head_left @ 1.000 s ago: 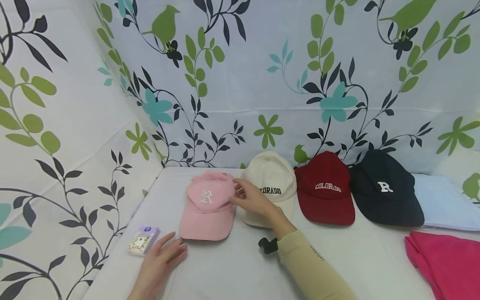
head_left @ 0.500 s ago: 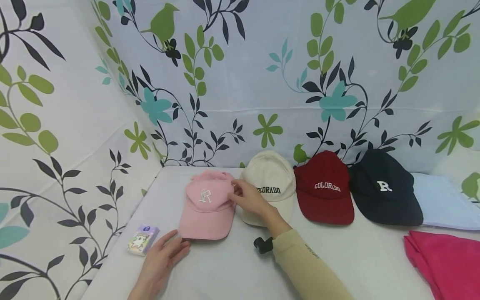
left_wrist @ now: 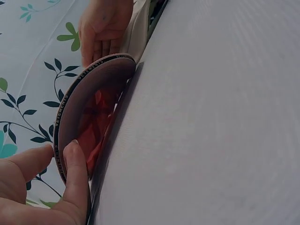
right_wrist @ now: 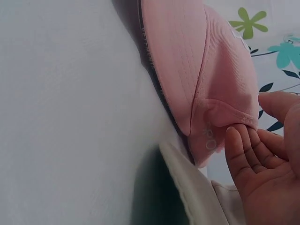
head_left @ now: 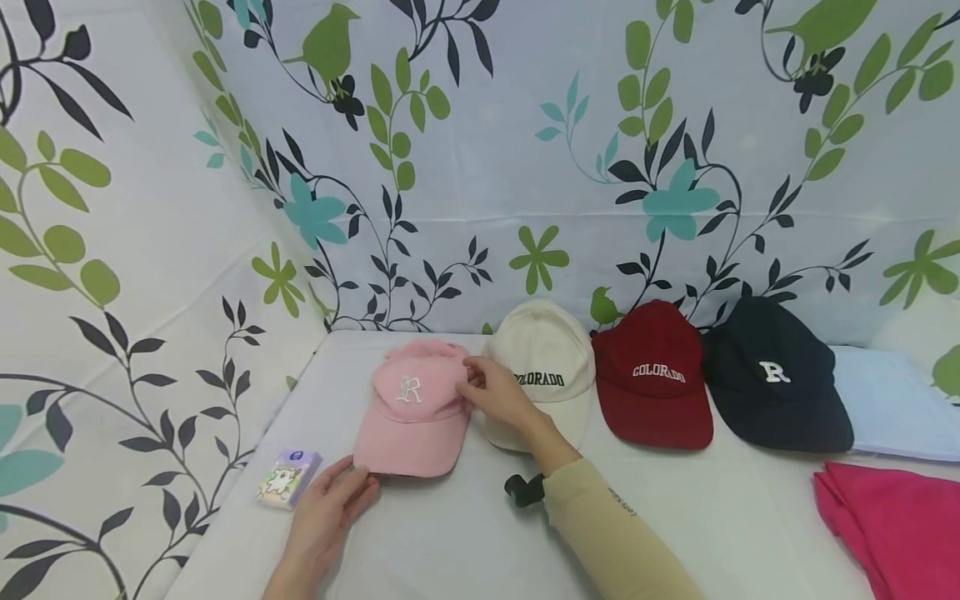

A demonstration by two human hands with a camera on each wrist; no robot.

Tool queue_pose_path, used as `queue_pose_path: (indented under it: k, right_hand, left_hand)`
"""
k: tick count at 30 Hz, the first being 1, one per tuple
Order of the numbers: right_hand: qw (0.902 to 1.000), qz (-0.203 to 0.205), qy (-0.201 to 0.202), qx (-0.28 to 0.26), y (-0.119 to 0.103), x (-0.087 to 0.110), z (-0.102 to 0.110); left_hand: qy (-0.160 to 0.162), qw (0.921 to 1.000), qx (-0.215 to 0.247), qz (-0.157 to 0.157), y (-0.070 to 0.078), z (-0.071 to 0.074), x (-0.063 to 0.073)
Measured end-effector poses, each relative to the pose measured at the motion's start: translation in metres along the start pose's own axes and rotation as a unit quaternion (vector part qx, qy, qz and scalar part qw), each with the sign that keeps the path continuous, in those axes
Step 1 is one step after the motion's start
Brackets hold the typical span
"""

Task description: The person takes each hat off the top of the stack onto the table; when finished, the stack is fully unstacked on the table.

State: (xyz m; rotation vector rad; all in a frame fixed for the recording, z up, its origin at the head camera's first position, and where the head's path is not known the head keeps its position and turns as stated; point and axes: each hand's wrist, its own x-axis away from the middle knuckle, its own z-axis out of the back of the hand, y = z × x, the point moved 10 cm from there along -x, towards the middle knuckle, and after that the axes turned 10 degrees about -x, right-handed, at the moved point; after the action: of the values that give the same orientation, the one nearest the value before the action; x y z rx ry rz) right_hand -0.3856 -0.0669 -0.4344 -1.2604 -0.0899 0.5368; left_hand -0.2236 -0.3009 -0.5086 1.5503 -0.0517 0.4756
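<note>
A pink baseball cap (head_left: pixel 412 448) with a white embroidered R lies at the left of a row of caps. My left hand (head_left: pixel 330 510) pinches the near left corner of its brim; in the left wrist view a finger reaches under the brim (left_wrist: pixel 60 117), whose edge tape is lettered. On the cap's right side, my right hand (head_left: pixel 506 404) pinches the crown fabric, as the right wrist view shows beside the crown (right_wrist: pixel 229 70). Behind that hand stands a cream cap (head_left: pixel 540 333) with COLORADO on it, partly hidden by the hand and wrist.
Rightward along the wall sit a dark red cap (head_left: pixel 652 367) and a black cap (head_left: pixel 780 367), then a folded white cloth (head_left: pixel 892 408). Bright pink cloth (head_left: pixel 892 517) lies at the front right. A small purple and yellow pack (head_left: pixel 288 479) lies left of my left hand.
My left hand has moved slightly right and up onto the brim corner and taken hold of it. The brim of the pink cap has shifted a little left. My right hand stays at the crown.
</note>
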Motion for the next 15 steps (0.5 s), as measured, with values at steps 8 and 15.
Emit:
queue_pose_path:
  k: [8,15]
  right_hand:
    - [0.9997,-0.017,0.016,-0.005,-0.0013,-0.0003,0.0010]
    - [0.9996,-0.014,0.021,-0.011,-0.0044,-0.0031,0.0020]
  left_hand:
    - [0.013,0.9993,0.034,-0.012,0.0015,0.0000,-0.0017]
    - [0.026,0.9987,0.041,-0.016,0.0014,0.0015,-0.0035]
